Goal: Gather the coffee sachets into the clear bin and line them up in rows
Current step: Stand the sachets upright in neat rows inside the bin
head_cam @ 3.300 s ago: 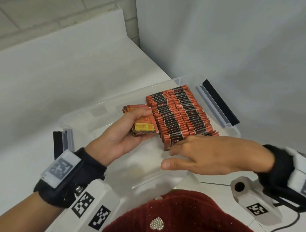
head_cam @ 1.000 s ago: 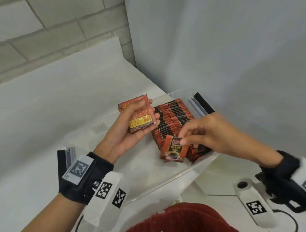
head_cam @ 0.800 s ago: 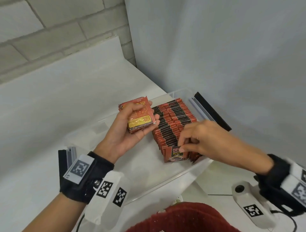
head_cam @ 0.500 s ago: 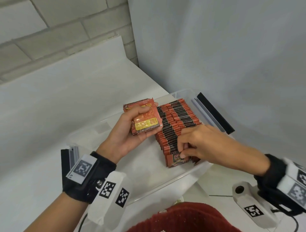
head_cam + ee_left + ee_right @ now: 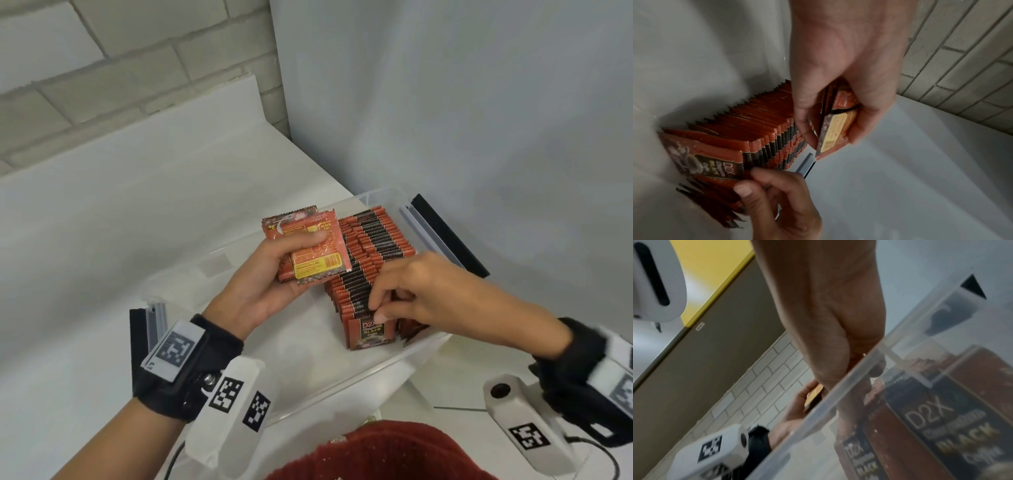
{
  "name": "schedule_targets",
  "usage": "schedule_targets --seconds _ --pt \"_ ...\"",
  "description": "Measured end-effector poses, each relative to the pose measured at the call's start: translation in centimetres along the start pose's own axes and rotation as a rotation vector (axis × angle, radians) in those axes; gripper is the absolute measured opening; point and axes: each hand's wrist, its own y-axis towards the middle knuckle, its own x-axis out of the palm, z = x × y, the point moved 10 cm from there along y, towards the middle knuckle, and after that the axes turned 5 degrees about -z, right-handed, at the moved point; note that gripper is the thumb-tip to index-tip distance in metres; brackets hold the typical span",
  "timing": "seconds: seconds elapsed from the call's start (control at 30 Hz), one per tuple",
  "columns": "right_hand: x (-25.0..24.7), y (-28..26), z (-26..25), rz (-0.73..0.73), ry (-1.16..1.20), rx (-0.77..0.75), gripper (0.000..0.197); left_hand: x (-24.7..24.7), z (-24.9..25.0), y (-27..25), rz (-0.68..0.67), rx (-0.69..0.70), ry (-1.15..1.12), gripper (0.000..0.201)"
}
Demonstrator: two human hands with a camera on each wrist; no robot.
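The clear bin (image 5: 342,383) sits on the white table and holds two close rows of upright red-and-black coffee sachets (image 5: 373,253) along its right side. My left hand (image 5: 270,284) grips a small stack of sachets (image 5: 315,250) above the bin, thumb on top; in the left wrist view the stack (image 5: 836,129) hangs beside the rows (image 5: 764,123). My right hand (image 5: 411,291) pinches the top edge of the front sachet (image 5: 368,334), which stands at the near end of the left row. Through the bin wall (image 5: 838,394) the right wrist view shows that sachet (image 5: 941,418).
Black-and-clear latch handles stick out at the bin's right end (image 5: 445,240) and left end (image 5: 147,329). A grey panel (image 5: 445,102) rises just behind the bin, a brick wall (image 5: 102,85) beyond the table (image 5: 137,205). Red knit fabric (image 5: 376,452) lies below the bin's near rim.
My right hand carried one sachet down to the near end of the row and stood it upright there. The left hand kept its stack almost still.
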Motion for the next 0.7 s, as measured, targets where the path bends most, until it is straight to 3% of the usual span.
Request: schedule_targets --seconds 0.17,0.3,0.43,0.5,0.6,0.7 --pt "-4.0 -0.2 1.1 0.340 0.436 0.067 0.031 0.5 -0.1 0.0 -0.069 0.011 0.030 0.023" --pt "-3.5 1.4 0.7 0.318 0.560 0.056 0.023 1.1 -0.3 0.1 -0.108 -0.005 0.048 0.021" --pt "-4.3 1.3 0.3 0.389 0.619 0.000 0.014 0.5 -0.8 0.1 -0.050 -0.067 0.004 0.070" --pt "-5.6 0.5 -0.3 0.485 0.627 -0.060 0.010 0.3 -0.8 0.2 -0.038 -0.077 -0.020 0.079" --pt "-6.8 -0.3 -1.1 0.587 0.621 -0.145 0.007 0.0 -1.3 0.2 -0.026 -0.107 -0.053 0.071" --pt "-7.1 -0.3 -2.4 0.639 0.489 -0.244 0.018 0.6 -1.8 -0.1 -0.049 -0.142 -0.027 0.046"
